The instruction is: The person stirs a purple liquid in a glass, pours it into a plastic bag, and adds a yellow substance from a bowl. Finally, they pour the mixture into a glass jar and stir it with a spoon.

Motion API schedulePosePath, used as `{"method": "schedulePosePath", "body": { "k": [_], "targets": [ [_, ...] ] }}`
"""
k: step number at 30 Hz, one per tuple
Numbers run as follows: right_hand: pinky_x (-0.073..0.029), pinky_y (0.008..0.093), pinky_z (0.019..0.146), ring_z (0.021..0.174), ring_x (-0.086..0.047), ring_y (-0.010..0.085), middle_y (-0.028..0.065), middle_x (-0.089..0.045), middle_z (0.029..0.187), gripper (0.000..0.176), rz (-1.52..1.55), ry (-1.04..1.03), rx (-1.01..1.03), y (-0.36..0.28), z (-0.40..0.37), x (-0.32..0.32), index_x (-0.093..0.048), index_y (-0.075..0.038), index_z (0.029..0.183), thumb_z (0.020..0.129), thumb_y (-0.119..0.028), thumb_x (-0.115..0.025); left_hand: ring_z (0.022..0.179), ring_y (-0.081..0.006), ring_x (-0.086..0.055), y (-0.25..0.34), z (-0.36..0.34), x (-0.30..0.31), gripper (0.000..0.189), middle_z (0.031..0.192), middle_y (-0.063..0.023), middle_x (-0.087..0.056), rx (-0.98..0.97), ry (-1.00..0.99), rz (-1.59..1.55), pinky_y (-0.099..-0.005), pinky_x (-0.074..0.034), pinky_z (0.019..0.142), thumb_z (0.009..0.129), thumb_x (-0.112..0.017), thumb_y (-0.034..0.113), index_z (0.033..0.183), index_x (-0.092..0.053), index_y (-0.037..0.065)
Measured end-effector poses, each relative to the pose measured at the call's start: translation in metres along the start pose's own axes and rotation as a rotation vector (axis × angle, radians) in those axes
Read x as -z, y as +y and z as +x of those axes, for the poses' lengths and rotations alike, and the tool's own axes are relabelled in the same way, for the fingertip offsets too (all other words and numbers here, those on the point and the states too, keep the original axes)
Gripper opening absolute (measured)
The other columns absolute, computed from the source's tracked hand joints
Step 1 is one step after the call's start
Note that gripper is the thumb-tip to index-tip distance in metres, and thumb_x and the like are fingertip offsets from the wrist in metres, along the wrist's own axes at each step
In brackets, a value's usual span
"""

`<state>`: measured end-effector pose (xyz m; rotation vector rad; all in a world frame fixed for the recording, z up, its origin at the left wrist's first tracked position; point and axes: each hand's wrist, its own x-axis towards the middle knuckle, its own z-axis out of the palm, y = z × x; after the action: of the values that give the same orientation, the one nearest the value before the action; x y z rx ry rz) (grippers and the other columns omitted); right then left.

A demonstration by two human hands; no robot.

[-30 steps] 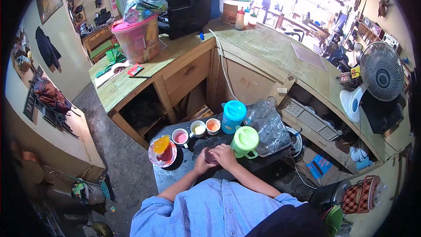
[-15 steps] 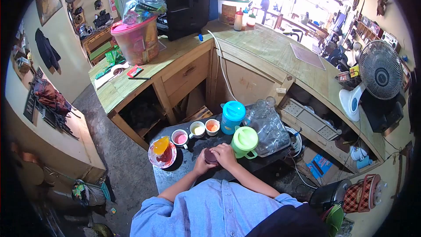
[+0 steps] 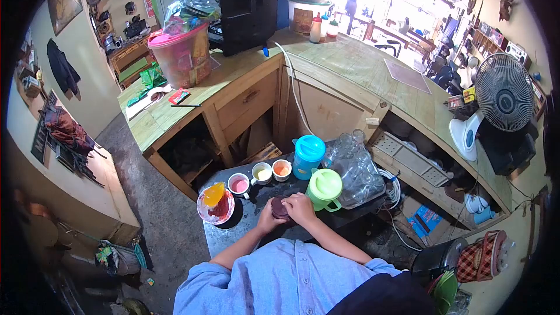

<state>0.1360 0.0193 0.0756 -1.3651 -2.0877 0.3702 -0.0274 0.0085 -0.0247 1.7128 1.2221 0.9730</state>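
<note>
My left hand (image 3: 269,218) is wrapped round a small dark brown round object (image 3: 280,207) at the front of the dark table. From the right, my right hand (image 3: 299,208) presses its closed fingers on the same object. Just right of the hands stands a green lidded pitcher (image 3: 325,186), with a blue pitcher (image 3: 309,156) behind it. Three cups form a row beyond the hands: one with pink contents (image 3: 238,184), one pale yellow (image 3: 262,172), one orange (image 3: 282,169). A red-smeared bowl (image 3: 216,211) holding something yellow sits at the left.
Clear glassware on a tray (image 3: 361,189) lies right of the pitchers. A wooden counter (image 3: 344,61) curves behind the table, carrying a pink-lidded bucket (image 3: 184,58), sauce bottles (image 3: 315,29) and a white fan (image 3: 464,134). A white cable (image 3: 297,90) hangs down its front.
</note>
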Motion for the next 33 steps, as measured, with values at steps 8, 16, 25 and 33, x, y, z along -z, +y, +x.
{"method": "schedulePosePath", "body": {
  "k": [8,16,25,33],
  "targets": [
    [-0.051,0.0395,0.068,0.073,-0.065,0.0300,0.0126,-0.068,0.078,0.013,0.140,0.010,-0.073,-0.001,0.000,0.002,-0.075,-0.009,0.085,0.078,-0.018,-0.069,0.114,-0.0299,-0.056,-0.002,-0.001,-0.001,0.091,0.120,-0.0147,-0.057,-0.016,0.011,0.009,-0.0377,-0.045,0.097,0.054,-0.090,0.017,0.129,-0.041,0.004],
    [-0.051,0.0375,0.067,0.071,-0.065,0.0276,0.0125,-0.070,0.081,0.011,0.109,-0.076,-0.106,-0.004,-0.006,0.024,-0.076,-0.010,0.086,0.078,-0.015,-0.070,0.114,-0.0283,-0.057,0.000,-0.001,0.000,0.089,0.120,-0.0138,-0.058,-0.019,0.013,-0.019,-0.0372,-0.045,0.097,0.053,-0.090,0.014,0.128,-0.043,0.005],
    [-0.051,0.0328,0.071,0.075,-0.065,0.0232,0.0087,-0.072,0.084,0.011,0.434,0.278,-0.117,-0.038,-0.021,0.101,-0.075,-0.008,0.088,0.078,-0.011,-0.072,0.112,-0.0267,-0.057,0.014,-0.002,0.003,0.083,0.118,-0.0119,-0.058,0.026,-0.014,-0.078,-0.0369,-0.045,0.096,0.054,-0.089,0.013,0.125,-0.046,0.004],
    [-0.051,0.0284,0.064,0.067,-0.065,0.0180,0.0088,-0.072,0.082,0.010,0.246,0.266,-0.129,-0.025,-0.038,0.102,-0.075,-0.007,0.087,0.078,-0.010,-0.073,0.111,-0.0268,-0.058,0.012,-0.002,0.001,0.083,0.118,-0.0119,-0.058,-0.030,0.025,-0.055,-0.0367,-0.045,0.096,0.054,-0.090,0.015,0.124,-0.048,0.003]
  ]
}}
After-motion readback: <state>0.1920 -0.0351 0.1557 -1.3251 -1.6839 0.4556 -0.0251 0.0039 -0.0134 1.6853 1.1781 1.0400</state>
